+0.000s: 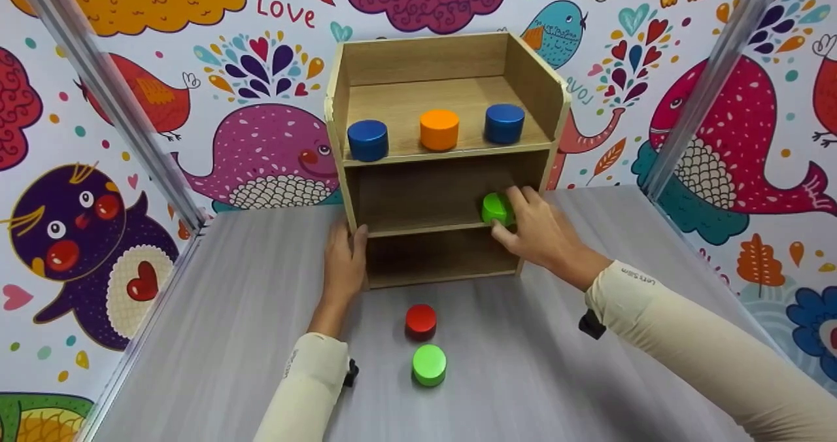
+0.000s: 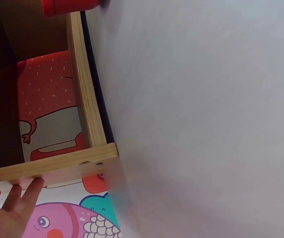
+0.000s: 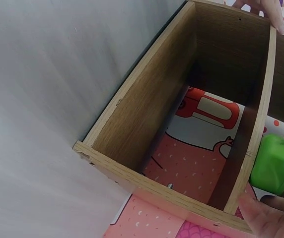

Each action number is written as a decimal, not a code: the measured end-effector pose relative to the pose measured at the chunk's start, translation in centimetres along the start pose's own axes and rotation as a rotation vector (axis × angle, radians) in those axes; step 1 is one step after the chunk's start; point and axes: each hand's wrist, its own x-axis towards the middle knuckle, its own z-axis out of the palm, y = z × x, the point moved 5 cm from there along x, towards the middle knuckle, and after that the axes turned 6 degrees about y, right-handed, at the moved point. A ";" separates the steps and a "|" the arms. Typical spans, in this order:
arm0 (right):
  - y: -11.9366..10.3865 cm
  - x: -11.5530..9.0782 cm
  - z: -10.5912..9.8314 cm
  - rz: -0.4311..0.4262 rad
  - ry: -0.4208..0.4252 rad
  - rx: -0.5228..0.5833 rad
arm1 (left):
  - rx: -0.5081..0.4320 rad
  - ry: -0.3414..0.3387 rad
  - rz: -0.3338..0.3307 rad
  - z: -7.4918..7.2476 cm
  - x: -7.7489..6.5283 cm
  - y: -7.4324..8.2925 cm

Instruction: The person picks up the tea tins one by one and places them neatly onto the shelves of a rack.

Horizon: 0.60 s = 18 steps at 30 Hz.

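Observation:
A wooden shelf unit (image 1: 451, 226) stands against the back wall. At the right end of its middle level, my right hand (image 1: 539, 229) holds a green round block (image 1: 495, 208) between thumb and fingers. The same green block (image 3: 273, 163) shows in the right wrist view just beyond the board's front edge, partly covered by the hand. My left hand (image 1: 344, 259) grips the unit's left side panel, fingers along the outside and thumb at the front edge. In the left wrist view, the left fingers (image 2: 30, 193) touch that panel's outer face.
On the top level sit a blue block (image 1: 368, 141), an orange block (image 1: 439, 130) and another blue block (image 1: 504, 124). A red block (image 1: 420, 322) and a second green block (image 1: 429, 365) lie on the grey table (image 1: 248, 344) before the unit. Patterned walls surround the table.

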 end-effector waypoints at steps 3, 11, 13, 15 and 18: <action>0.0 -0.3 -0.3 -0.005 -0.002 0.000 | 0.003 0.001 -0.003 0.0 0.0 0.0; 0.0 -1.6 -1.2 -0.048 0.045 -0.017 | 0.001 -0.002 -0.013 0.1 0.0 0.0; -0.1 -2.0 -1.5 -0.065 0.067 -0.021 | -0.001 -0.002 -0.019 0.1 0.1 -0.1; -0.1 -2.5 -1.6 -0.081 0.085 -0.021 | 0.000 -0.005 -0.025 0.1 0.0 -0.2; -0.1 -3.3 -1.6 -0.109 0.112 -0.021 | 0.013 -0.005 -0.021 0.2 0.0 -0.2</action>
